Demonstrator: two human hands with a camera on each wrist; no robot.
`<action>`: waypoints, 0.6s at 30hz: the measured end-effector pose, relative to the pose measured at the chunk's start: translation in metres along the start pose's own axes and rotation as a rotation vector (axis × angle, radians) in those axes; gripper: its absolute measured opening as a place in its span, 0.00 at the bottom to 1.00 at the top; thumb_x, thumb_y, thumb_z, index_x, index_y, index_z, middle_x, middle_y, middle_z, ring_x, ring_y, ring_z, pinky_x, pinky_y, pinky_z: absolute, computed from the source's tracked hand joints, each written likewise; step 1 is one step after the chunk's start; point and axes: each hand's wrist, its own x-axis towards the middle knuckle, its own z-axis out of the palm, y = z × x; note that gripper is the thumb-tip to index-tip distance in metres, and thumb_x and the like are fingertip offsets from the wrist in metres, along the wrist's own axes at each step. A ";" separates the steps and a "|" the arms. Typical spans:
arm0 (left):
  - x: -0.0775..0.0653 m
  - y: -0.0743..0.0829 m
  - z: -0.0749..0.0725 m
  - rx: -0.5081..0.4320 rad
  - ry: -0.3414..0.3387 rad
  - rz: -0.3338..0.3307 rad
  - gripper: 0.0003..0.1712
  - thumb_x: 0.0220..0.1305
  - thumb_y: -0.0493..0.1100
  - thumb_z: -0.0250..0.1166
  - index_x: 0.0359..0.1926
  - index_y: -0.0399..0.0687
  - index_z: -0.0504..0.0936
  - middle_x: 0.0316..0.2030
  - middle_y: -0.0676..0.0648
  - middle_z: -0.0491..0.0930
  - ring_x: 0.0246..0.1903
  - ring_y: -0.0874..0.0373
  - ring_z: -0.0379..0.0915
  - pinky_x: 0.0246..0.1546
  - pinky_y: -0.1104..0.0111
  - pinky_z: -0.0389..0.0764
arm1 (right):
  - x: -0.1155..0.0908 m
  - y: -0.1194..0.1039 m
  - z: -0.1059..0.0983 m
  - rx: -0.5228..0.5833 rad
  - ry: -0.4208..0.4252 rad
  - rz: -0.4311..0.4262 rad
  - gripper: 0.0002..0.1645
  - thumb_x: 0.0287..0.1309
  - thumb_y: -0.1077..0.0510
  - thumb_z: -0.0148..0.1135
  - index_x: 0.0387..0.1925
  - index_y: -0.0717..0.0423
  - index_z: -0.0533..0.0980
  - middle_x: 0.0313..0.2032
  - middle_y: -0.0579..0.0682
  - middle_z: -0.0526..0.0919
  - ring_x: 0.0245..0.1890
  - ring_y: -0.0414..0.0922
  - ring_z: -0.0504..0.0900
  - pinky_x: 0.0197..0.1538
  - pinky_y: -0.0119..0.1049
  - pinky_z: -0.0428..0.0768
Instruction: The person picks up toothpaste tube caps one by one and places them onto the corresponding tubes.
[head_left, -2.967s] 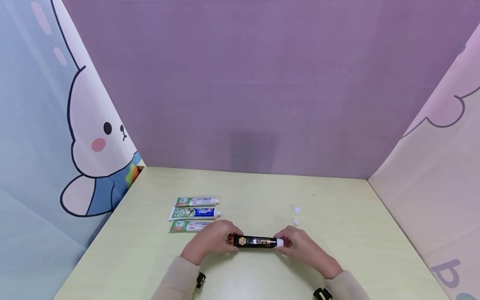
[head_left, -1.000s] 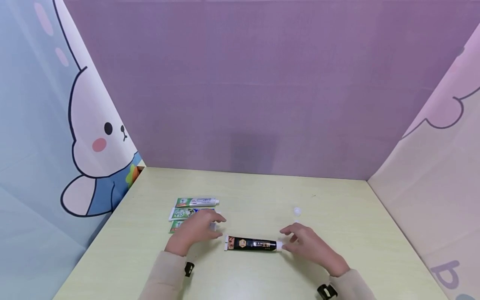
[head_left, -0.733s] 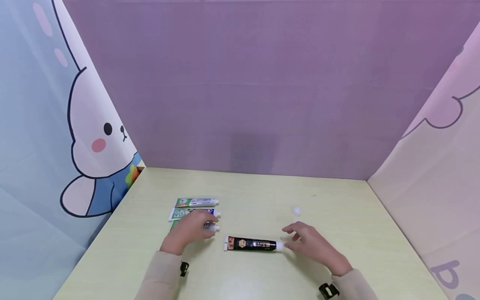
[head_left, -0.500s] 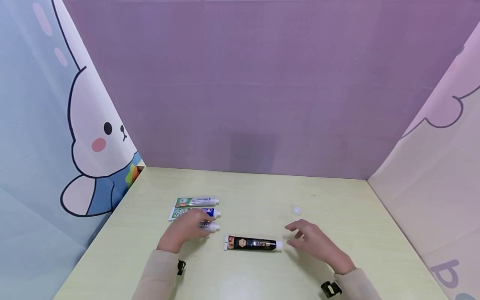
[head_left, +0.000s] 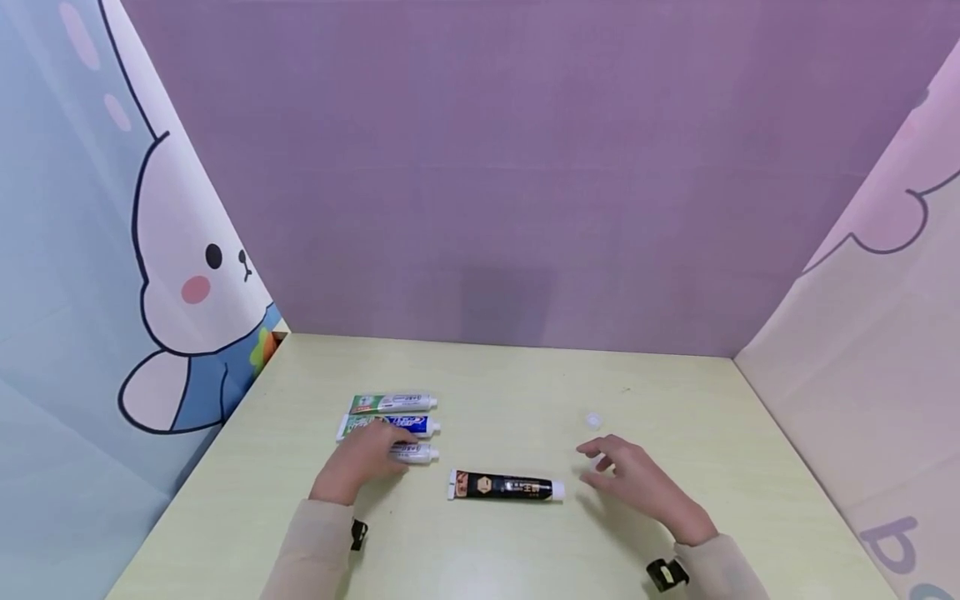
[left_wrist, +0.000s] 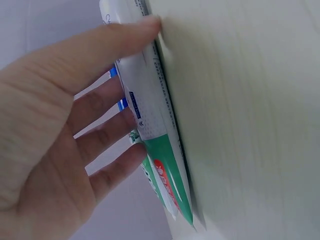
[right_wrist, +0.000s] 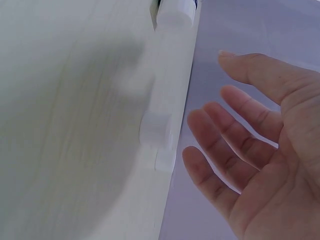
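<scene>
My left hand (head_left: 367, 457) is at the nearest of three toothpaste tubes lying side by side, a green-and-white toothpaste tube (head_left: 415, 453). In the left wrist view the thumb crosses this tube and the fingertips touch its far edge, so the hand grips it across its width. A black toothpaste tube (head_left: 506, 486) with a white cap (head_left: 558, 491) lies alone in front. Right of that cap hovers my right hand (head_left: 637, 479), fingers loosely bent and holding nothing. Two loose white caps stand close by; the right wrist view shows the nearer cap (right_wrist: 156, 130) and the farther cap (right_wrist: 165, 161).
Beyond the gripped tube lie a blue-and-green toothpaste tube (head_left: 408, 426) and another green-and-white toothpaste tube (head_left: 393, 403). A purple cloth wall (head_left: 510, 183) closes off the table's back. Printed cloths hang on both sides of the pale table (head_left: 510, 558).
Both hands have let go of the black tube, which now lies on the table. The left hand has moved left onto the nearest green-and-white tube; the right has drawn back to the right.
</scene>
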 end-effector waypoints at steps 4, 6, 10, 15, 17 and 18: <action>0.000 -0.001 0.000 -0.013 0.012 0.004 0.19 0.49 0.37 0.80 0.45 0.50 0.89 0.43 0.50 0.86 0.45 0.52 0.81 0.48 0.57 0.81 | 0.001 0.002 -0.001 0.000 0.012 -0.007 0.21 0.60 0.57 0.71 0.53 0.62 0.79 0.47 0.55 0.82 0.40 0.50 0.83 0.42 0.39 0.82; 0.000 -0.002 0.001 -0.009 0.010 0.006 0.19 0.50 0.37 0.79 0.45 0.51 0.89 0.43 0.50 0.86 0.46 0.52 0.81 0.49 0.57 0.81 | 0.001 0.003 -0.002 -0.001 0.010 -0.010 0.21 0.61 0.57 0.70 0.53 0.62 0.79 0.48 0.56 0.82 0.40 0.49 0.83 0.42 0.39 0.82; 0.000 -0.003 0.001 -0.010 -0.003 0.005 0.19 0.51 0.38 0.79 0.46 0.50 0.88 0.45 0.49 0.86 0.48 0.51 0.81 0.51 0.57 0.80 | 0.001 0.005 -0.003 -0.004 0.011 -0.019 0.21 0.62 0.57 0.70 0.53 0.62 0.79 0.49 0.56 0.82 0.40 0.47 0.83 0.42 0.39 0.82; 0.000 -0.004 0.000 0.009 -0.016 0.009 0.20 0.53 0.39 0.78 0.49 0.50 0.88 0.48 0.49 0.85 0.50 0.51 0.80 0.52 0.56 0.80 | 0.000 0.006 -0.004 -0.004 0.018 -0.026 0.20 0.62 0.56 0.69 0.53 0.62 0.79 0.51 0.55 0.82 0.39 0.44 0.82 0.42 0.39 0.82; -0.001 -0.004 -0.001 0.016 -0.019 0.012 0.21 0.53 0.39 0.78 0.50 0.51 0.87 0.49 0.50 0.85 0.51 0.51 0.80 0.53 0.55 0.79 | 0.000 0.007 -0.005 -0.002 0.019 -0.025 0.20 0.63 0.56 0.69 0.53 0.61 0.79 0.51 0.54 0.82 0.39 0.43 0.82 0.42 0.38 0.82; -0.001 -0.004 -0.001 0.015 -0.019 0.014 0.21 0.54 0.40 0.78 0.51 0.52 0.87 0.49 0.50 0.85 0.51 0.51 0.80 0.53 0.55 0.79 | 0.000 0.007 -0.005 0.000 0.019 -0.025 0.20 0.63 0.56 0.69 0.53 0.61 0.79 0.51 0.54 0.82 0.39 0.43 0.82 0.41 0.37 0.82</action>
